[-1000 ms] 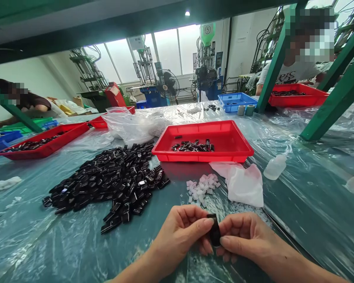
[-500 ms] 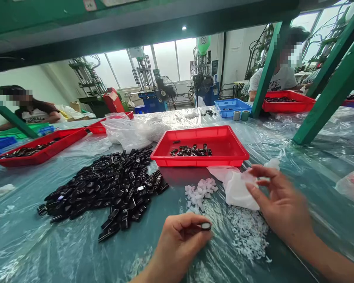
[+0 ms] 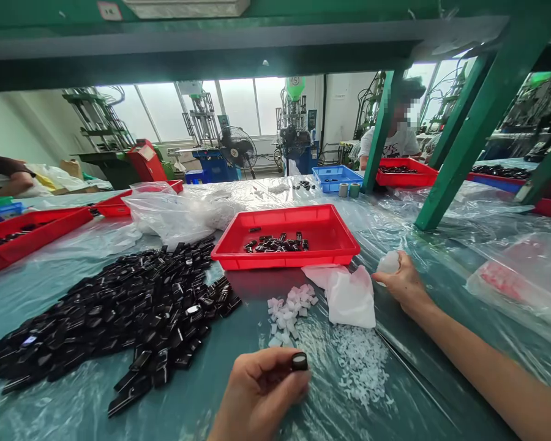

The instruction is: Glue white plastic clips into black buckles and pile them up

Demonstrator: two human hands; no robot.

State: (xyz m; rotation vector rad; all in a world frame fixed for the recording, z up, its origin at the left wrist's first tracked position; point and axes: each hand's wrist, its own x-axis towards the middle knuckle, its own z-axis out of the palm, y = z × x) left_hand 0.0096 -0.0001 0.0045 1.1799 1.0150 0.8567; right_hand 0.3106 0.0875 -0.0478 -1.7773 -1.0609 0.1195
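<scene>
Left hand (image 3: pixel 257 395) at bottom center grips a small black piece (image 3: pixel 299 361) in its fingertips. Right hand (image 3: pixel 401 282), right of center, holds a white wad (image 3: pixel 388 263) near a white cloth (image 3: pixel 349 300). Black pieces (image 3: pixel 119 312) heaped lower left.

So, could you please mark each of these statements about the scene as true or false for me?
The left hand holds a small glossy black part: true.
The red rectangular plastic tray is empty: false, it holds a cluster of black parts.
The right hand holds a translucent white object: true.
The loose heap of black parts lies right of the pale pink cubes: false, it lies to their left.
</scene>
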